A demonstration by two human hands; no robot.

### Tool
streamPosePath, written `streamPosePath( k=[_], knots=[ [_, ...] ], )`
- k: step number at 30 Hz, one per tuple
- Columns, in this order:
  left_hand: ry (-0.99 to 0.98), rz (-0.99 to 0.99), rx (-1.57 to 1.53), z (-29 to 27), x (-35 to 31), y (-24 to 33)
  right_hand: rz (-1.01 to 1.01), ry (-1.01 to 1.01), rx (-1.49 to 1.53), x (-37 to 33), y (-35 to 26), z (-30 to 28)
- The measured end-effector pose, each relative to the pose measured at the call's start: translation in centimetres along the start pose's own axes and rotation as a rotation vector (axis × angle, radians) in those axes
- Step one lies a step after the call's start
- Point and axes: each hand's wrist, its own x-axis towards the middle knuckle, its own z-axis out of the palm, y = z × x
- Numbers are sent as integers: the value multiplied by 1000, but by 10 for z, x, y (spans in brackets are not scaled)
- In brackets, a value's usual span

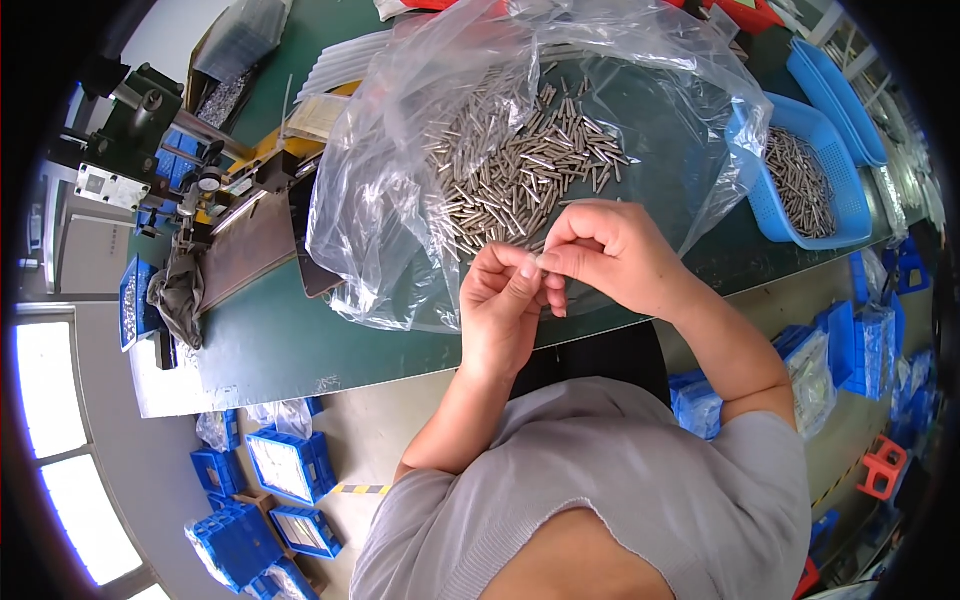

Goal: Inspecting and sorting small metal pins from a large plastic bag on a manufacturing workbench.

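Both hands meet near many metal pins.

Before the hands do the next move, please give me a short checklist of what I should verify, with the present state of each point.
1. Left hand and right hand together at the fingertips: ok.
2. Piece between the fingertips clearly visible: cannot tell; the fingers hide whatever may be there.
3. Metal pins close to the hands: ok, the heap lies just beyond them.
4. Pins lined up: not ok, they point in many directions.
5. Clear plastic lying flat: not ok, it is crumpled around the heap.
6. Blue basket upright: ok, with similar metal pieces inside.
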Motion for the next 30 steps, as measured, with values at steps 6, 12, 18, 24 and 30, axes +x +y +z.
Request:
streamPosePath(
  k=[6, 12, 18, 24, 30],
  knots=[
    [-3, 8, 1, -1, 1, 0, 94, 30, 196, 0, 9, 6],
    [22, 10, 5, 2, 1, -1, 262, 178, 678, 8, 26, -27],
    [52, 9, -13, 3, 0, 2, 308, -3, 435, 1, 6, -3],
    [3, 20, -51, 0, 2, 0, 117, 282, 625, 12, 17, -20],
    [-11, 16, -47, -3, 1, 0, 344, 91, 721, 26, 19, -47]
  ],
)
